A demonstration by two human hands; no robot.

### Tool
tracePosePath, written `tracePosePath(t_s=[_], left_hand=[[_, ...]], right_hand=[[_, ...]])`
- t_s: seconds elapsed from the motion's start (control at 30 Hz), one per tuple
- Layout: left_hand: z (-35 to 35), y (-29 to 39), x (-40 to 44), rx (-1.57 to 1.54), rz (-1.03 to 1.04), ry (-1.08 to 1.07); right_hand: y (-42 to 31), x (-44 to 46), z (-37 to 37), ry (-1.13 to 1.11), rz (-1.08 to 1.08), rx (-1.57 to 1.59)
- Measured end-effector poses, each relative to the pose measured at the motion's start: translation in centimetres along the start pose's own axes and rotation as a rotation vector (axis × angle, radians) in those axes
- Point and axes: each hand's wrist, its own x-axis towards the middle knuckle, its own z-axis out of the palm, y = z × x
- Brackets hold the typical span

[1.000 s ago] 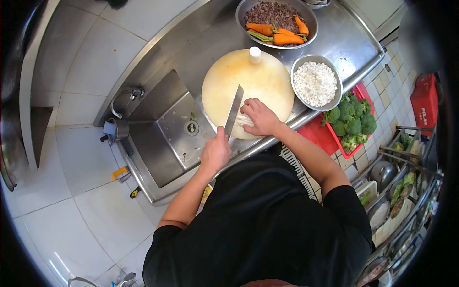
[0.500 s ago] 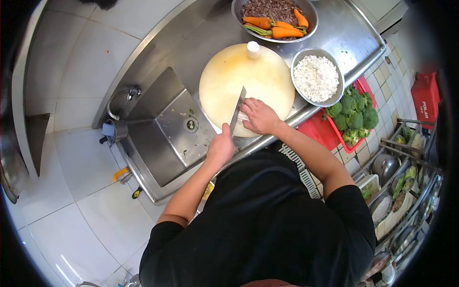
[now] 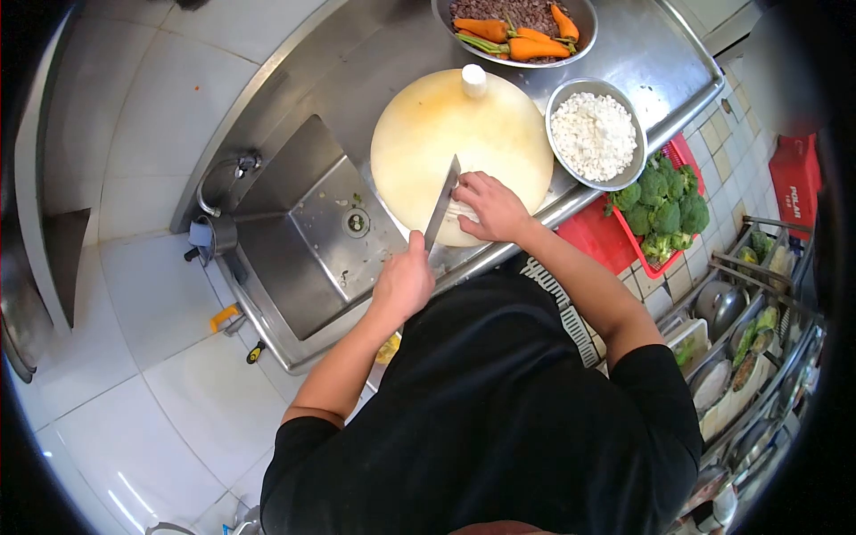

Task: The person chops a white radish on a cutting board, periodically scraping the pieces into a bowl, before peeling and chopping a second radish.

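Note:
My left hand (image 3: 404, 278) is closed around the handle of a cleaver (image 3: 442, 205), its blade standing on edge over the round cutting board (image 3: 415, 134). Just right of the blade, my right hand (image 3: 495, 209) bends its fingers and thumb over white sliced food (image 3: 461, 210), whose kind I cannot make out. Its fingertips are close to the blade, and the palm partly covers the slices. A short white cylindrical piece (image 3: 474, 83) stands at the board's far edge.
A steel bowl (image 3: 639, 162) of diced white food stands right of the board. Behind is a larger bowl (image 3: 535, 64) with carrots on brown bits. A red basket (image 3: 657, 269) holds broccoli beyond the counter edge. The sink (image 3: 308, 267) lies left, with a faucet (image 3: 241, 166).
The cleaver and my left hand have shifted slightly. My right hand's fingers have spread a little, with the thumb farther from the fingertips. The whole view has tilted slightly.

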Motion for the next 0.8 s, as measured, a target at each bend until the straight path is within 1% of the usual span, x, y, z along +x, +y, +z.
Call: tracePosePath(t_s=[0.13,0.27,0.33,0.43,0.53,0.63,0.8], left_hand=[[2.7,0.3,3.0,0.000,-0.033,-0.004],[2.8,-0.7,4.4,-0.072,0.048,0.097],[1.5,-0.3,3.7,-0.057,0.058,0.107],[-0.4,0.5,0.8,-0.069,0.059,0.084],[-0.3,1.0,-0.6,-0.005,0.018,0.022],[3.5,0.3,2.9,0.011,0.004,0.006],[3.5,-0.2,6.1,-0.035,0.075,0.082]], right_hand=[[0.0,-0.1,0.1,0.008,0.002,-0.021],[-0.1,-0.1,0.2,0.057,0.040,0.042],[-0.7,-0.2,-0.4,0.107,0.088,0.105],[-0.6,-0.5,-0.3,0.094,0.076,0.047],[-0.2,-0.6,-0.3,0.079,0.076,0.060],[0.1,-0.8,0.3,0.099,0.079,0.043],[0.0,-0.9,-0.1,0.084,0.099,0.086]])
